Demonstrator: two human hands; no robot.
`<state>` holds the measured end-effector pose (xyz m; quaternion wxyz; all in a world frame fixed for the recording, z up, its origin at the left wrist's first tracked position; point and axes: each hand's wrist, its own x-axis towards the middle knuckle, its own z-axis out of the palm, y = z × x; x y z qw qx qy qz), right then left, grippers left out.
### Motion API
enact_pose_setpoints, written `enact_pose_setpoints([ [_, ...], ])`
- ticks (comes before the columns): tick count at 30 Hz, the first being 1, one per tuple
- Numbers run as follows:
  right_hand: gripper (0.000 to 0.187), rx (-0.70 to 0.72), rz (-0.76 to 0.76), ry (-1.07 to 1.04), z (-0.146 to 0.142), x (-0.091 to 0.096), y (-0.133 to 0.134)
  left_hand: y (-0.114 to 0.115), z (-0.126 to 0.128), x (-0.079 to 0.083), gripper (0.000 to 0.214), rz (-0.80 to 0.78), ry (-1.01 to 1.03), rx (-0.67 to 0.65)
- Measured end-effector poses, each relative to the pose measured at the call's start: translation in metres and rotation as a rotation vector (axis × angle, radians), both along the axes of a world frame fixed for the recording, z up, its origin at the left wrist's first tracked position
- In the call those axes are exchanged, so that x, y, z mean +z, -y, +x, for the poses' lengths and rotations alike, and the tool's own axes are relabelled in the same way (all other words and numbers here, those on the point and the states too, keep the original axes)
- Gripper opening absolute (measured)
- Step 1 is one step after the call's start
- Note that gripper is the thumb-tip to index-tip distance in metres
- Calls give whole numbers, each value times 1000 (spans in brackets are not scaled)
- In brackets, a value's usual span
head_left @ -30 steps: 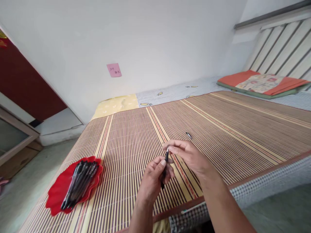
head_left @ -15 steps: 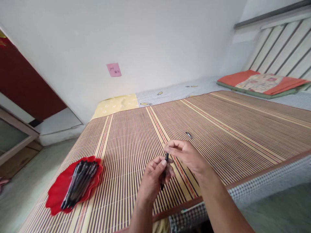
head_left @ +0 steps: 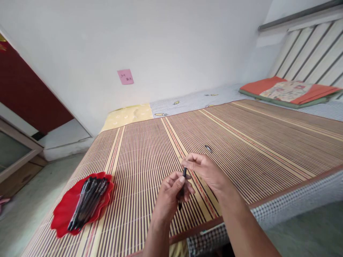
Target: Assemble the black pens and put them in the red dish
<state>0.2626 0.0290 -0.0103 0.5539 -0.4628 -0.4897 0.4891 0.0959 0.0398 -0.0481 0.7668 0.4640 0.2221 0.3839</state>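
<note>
My left hand (head_left: 171,194) is closed round a black pen (head_left: 182,187), held nearly upright above the striped bamboo mat (head_left: 241,142). My right hand (head_left: 205,169) pinches the top end of the same pen with thumb and fingers. A small dark pen part (head_left: 208,148) lies on the mat just beyond my right hand. On the left a red scalloped plate (head_left: 64,210) holds several black pens (head_left: 88,201).
The mat covers a bed against a white wall with a pink sticky note (head_left: 125,76). An orange and floral pillow (head_left: 286,91) lies at the far right by the slatted headboard. The bed's front edge (head_left: 268,210) runs under my forearms; grey floor lies on both sides.
Both hands keep hold of the pen in nearly the same place. The silver tip seen a second ago at the pen's top is now covered by my right fingers.
</note>
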Motion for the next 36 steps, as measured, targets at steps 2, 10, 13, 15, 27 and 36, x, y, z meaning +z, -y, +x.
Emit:
enact_pose_setpoints([
  [2,30,10,21,4,0,0,1,0,0,0,31,-4,-6,4],
  [10,32,35,1,-8,-1,-1,-2,1,-1,-1,31,2,-29,15],
  [13,34,6,-16,-34,-5,-1,-2,0,0,0,32,-2,-43,29],
  [15,31,40,-4,-39,-6,1,0,0,-1,1,33,-12,-31,45],
  [27,39,9,-37,-126,-17,-11,-8,-3,3,-3,40,93,-176,200],
  [36,44,-411,-167,788,35,-31,-24,-9,-5,-3,38,-5,-141,329],
])
